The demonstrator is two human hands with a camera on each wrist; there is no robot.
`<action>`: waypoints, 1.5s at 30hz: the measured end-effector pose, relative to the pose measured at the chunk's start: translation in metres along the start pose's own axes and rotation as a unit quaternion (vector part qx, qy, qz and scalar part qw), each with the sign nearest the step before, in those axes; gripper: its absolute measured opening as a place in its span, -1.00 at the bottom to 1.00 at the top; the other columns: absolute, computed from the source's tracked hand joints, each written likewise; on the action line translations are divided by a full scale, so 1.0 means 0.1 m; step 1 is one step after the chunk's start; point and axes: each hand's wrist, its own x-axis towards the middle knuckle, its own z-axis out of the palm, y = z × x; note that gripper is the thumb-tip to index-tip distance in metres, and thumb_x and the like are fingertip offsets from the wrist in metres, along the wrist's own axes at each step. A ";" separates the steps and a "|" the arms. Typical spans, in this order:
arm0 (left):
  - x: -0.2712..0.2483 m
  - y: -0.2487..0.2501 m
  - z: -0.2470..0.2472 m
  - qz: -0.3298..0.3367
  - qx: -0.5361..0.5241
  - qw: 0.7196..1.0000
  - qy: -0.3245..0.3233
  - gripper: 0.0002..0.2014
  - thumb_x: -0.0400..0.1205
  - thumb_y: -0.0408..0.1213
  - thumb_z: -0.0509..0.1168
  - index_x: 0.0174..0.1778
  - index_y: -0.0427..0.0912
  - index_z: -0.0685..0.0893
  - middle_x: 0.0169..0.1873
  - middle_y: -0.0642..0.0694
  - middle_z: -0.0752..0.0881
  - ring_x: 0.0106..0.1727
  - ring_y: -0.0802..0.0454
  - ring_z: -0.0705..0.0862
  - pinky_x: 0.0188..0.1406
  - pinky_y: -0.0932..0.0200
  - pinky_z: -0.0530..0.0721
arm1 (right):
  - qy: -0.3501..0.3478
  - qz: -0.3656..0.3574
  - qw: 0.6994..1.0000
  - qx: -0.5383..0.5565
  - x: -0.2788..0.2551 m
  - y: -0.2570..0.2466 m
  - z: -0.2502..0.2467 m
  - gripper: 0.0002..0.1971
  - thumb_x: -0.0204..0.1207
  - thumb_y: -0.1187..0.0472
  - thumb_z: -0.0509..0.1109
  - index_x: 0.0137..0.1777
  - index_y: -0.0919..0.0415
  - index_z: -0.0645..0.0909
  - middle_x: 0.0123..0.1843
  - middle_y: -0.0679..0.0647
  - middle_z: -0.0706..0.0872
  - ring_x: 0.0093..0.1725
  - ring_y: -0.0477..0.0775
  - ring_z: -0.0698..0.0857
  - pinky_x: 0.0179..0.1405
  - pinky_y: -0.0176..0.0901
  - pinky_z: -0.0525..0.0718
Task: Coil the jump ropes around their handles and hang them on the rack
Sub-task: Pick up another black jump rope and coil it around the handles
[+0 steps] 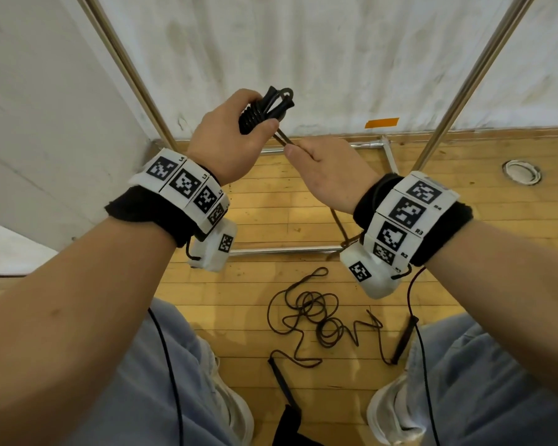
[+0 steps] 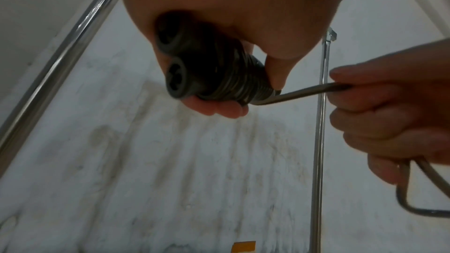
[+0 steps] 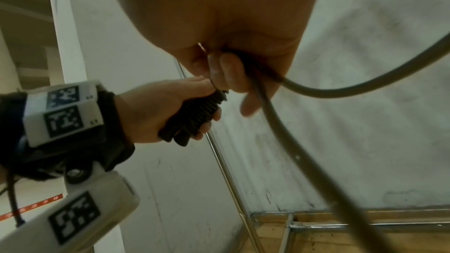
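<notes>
At the far left of the head view a pale wall (image 1: 45,107) meets a metal rack (image 1: 126,66) whose poles rise toward the upper corners of the frame. Left of centre, the left hand (image 1: 226,140) is curled round two black handles (image 1: 264,112) held side by side, with rope wound tight about them; in the left wrist view their round ends (image 2: 175,76) face the camera and the coils (image 2: 233,82) sit under the thumb. A short taut stretch of rope (image 1: 282,138) runs from the coils to the right hand (image 1: 326,170), just beside it at centre, which is closed on the rope; in the right wrist view the rope (image 3: 292,141) passes through its curled fingers (image 3: 228,72) and loops away below. Lower in the head view, centre to right, a second rope (image 1: 316,320) lies loose and tangled on the wooden floor (image 1: 239,300), its handles (image 1: 405,339) apart, between the person's shoes (image 1: 390,410). An orange tape strip (image 1: 381,122) sticks to the back wall at right of centre, and a round fitting (image 1: 522,172) sits in the floor at far right.
</notes>
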 end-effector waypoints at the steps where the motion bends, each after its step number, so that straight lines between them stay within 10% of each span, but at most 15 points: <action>1: 0.00 -0.01 0.01 0.002 0.009 1.000 -0.006 -0.63 0.63 0.04 0.26 0.33 0.02 0.52 -0.04 0.09 0.67 -0.02 0.02 0.68 0.01 0.09 0.64 | -0.003 0.000 1.000 -0.008 0.00 0.00 -0.01 -0.56 0.72 0.06 0.02 -0.44 0.08 0.25 -0.50 -0.05 0.33 -0.51 -0.09 0.31 -0.51 -0.32 0.28; 12: 0.00 -0.09 0.04 0.015 0.134 0.979 -0.154 -0.63 0.63 0.09 0.28 0.29 0.06 0.47 -0.13 0.07 0.63 -0.23 0.10 0.62 -0.31 0.13 0.52 | 0.023 0.016 0.999 -0.045 0.02 0.07 -0.21 -0.61 0.68 0.06 0.14 -0.15 0.35 0.64 -0.48 -0.02 0.46 -0.50 -0.09 0.40 -0.53 -0.33 0.30; 20: -0.10 0.04 0.12 0.087 0.104 0.959 -0.249 -0.59 0.57 -0.05 0.39 0.35 0.20 0.55 0.04 0.16 0.67 0.07 0.08 0.63 0.13 0.06 0.59 | 0.049 0.008 0.996 -0.071 0.01 0.10 -0.21 -0.63 0.67 0.04 0.15 -0.35 0.17 0.51 -0.48 -0.06 0.45 -0.48 -0.11 0.41 -0.49 -0.53 0.38; 28: -0.22 0.21 0.13 0.107 0.090 0.972 -0.191 -0.60 0.42 0.32 0.37 0.12 0.30 0.65 -0.30 0.31 0.66 -0.23 0.35 0.62 -0.31 0.37 0.48 | 0.091 0.023 0.995 -0.041 0.01 0.10 -0.26 -0.57 0.62 -0.05 0.22 -0.48 0.08 0.50 -0.52 -0.06 0.50 -0.50 -0.09 0.47 -0.54 -0.45 0.38; 35: -0.30 0.29 0.18 0.135 0.117 0.974 -0.142 -0.79 0.51 0.17 0.29 -0.07 0.18 0.63 -0.47 0.22 0.60 -0.38 0.24 0.59 -0.45 0.30 0.42 | 0.098 0.087 0.985 0.110 0.07 0.23 -0.37 -0.60 0.46 -0.09 0.44 -0.45 0.21 0.64 -0.72 -0.14 0.35 -0.68 -0.15 0.34 -0.65 -0.46 0.28; 45: -0.33 0.30 0.07 0.136 0.001 0.987 -0.084 -0.70 0.48 0.13 0.31 -0.03 0.01 0.57 -0.41 0.19 0.59 -0.38 0.27 0.59 -0.43 0.27 0.49 | 0.025 0.091 0.905 0.416 0.09 0.33 -0.29 -0.75 0.57 0.06 0.37 -0.33 0.12 0.60 -0.45 0.07 0.47 -0.54 -0.01 0.34 -0.63 -0.26 0.30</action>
